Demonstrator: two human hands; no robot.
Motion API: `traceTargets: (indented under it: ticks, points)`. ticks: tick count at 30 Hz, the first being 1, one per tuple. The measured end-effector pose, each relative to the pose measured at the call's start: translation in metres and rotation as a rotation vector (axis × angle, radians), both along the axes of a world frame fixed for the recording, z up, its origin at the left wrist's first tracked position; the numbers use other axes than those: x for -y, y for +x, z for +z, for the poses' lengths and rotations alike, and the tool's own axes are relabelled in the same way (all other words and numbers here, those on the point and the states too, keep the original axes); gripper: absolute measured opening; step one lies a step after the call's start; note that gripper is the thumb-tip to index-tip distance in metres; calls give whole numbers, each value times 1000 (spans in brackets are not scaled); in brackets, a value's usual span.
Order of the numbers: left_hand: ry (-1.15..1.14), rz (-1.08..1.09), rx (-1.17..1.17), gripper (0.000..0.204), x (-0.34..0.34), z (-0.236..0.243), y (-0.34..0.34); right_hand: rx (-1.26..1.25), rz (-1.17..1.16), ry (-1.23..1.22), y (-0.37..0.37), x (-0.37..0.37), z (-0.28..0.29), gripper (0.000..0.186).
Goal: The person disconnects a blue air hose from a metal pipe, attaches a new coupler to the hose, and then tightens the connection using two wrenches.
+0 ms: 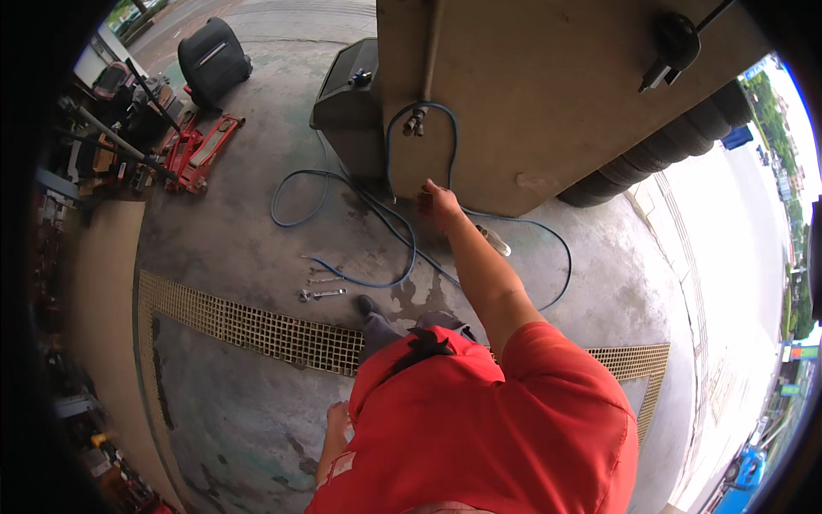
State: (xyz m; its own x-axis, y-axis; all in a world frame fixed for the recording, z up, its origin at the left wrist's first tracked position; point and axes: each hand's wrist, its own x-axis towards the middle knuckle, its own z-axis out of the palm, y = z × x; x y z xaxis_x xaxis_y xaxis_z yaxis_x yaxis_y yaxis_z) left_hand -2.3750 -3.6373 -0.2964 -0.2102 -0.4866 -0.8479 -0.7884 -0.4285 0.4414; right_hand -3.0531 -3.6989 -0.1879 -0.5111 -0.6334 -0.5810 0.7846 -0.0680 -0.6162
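Observation:
My right arm stretches forward, its hand (441, 207) in front of the tan wall near a loop of blue hose (454, 146). The thumb stands apart from the fingers, and I make out nothing held. Above the hand, a metal tap or valve (414, 122) sits at the lower end of a vertical pipe (432, 51), with the hose looped around it. The hose trails in wide curves over the concrete floor. Low by my left side hangs my left hand (339, 417), its fingers mostly hidden. Several wrenches (329, 293) lie on the floor near my dark shoe (366, 304).
A metal drain grating (257, 330) crosses the floor. At the left stand a red floor jack (199, 154), a black seat-like object (212, 60) and cluttered tools. A dark bin-like box (347, 107) adjoins the wall. Tyres (651, 158) line the right side; a black device (675, 43) hangs above.

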Motion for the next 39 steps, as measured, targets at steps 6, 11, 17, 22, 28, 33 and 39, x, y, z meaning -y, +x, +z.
traceTargets:
  ticks: [6, 11, 17, 22, 28, 33, 39]
  points:
    - [-68, 192, 46, 56, 228, 48, -83, -60, -151, -67, -58, 50, 8, 41]
    - [-260, 183, -83, 49, 340, 57, -124, -74, -77, -113, -101, 97, 27, 46]
    - [-152, 200, -30, 47, 323, 71, -197, 132, 114, -511, -144, 128, 7, 41]
    - [28, 47, 216, 51, 259, 110, -235, 263, 51, -567, -136, 140, 16, 23]
    - [4, -25, 163, 53, 270, 118, -282, 257, -64, -397, -145, 132, 15, 21]
    - [-58, -127, 82, 56, 325, 93, -338, 191, -129, -215, -149, 119, 32, 21]
    - [-336, -483, -198, 54, 367, 135, -545, 211, -65, -358, -157, 120, 19, 23]
